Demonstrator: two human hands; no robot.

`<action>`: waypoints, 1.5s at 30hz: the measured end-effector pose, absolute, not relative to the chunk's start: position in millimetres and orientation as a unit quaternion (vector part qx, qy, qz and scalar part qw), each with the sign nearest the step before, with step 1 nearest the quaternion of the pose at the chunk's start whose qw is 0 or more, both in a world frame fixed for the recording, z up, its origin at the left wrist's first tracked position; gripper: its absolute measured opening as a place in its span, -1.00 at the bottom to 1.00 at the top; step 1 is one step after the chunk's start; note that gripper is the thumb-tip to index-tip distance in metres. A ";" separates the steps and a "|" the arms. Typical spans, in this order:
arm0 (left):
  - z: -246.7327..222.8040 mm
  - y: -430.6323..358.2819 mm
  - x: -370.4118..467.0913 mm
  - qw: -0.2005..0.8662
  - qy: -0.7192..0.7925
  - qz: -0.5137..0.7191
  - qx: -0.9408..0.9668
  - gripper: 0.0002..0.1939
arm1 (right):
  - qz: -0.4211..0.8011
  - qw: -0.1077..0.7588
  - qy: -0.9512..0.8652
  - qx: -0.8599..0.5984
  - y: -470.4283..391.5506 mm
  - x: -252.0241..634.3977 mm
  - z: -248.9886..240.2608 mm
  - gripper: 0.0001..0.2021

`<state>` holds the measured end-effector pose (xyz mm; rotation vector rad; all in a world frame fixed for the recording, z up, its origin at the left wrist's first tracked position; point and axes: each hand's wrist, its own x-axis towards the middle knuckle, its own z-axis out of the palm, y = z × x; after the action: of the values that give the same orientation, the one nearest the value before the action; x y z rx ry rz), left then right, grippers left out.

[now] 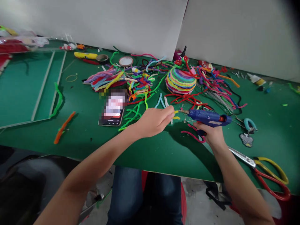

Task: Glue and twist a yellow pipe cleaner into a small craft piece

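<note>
Left hand: our left hand [156,122] has its fingers pinched together on a fuzzy yellow piece [177,118], bent, poking out towards our right.
Right hand: here we have our right hand [213,134], fingers wrapped round the grip of a blue glue gun [203,117].
Nozzle: its metal tip points left at our pinching fingers, just beside the yellow piece; contact, we cannot tell. The barrel lies nearly crosswise to us, hard plastic against soft fuzz.
Striped ball: just beyond the nozzle, we see a round, plush ball [181,80] ringed in coloured fuzzy strands.
Table: smooth and green [150,156], with a glassy phone [112,109] left of our left hand and steel scissors [252,162] beside our right forearm.
</note>
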<state>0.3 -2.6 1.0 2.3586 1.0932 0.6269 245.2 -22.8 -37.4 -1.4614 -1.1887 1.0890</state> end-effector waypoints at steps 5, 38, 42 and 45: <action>-1.2 -1.4 -0.3 0.230 0.391 0.228 0.861 -0.80 | 0.433 0.462 -0.486 -0.602 -23.6 246.8 -38.9 -0.88; -8.9 4.9 0.6 0.043 0.400 0.126 0.907 -0.76 | 0.330 0.710 -0.351 -0.513 -10.9 257.7 8.5 -0.78; -3.6 -3.8 -8.2 -0.013 0.432 0.104 0.896 -0.77 | 0.254 0.536 -0.437 -0.676 -25.3 303.2 2.6 -0.75; -8.1 -25.9 -39.2 -0.050 0.500 0.170 0.848 -0.74 | 0.225 0.384 -0.458 -0.770 -42.5 333.4 -15.9 -0.70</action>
<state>-39.2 -25.9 -8.1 2.7508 1.6221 0.5521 333.4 -42.5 -15.9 -1.9621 -1.1673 0.5730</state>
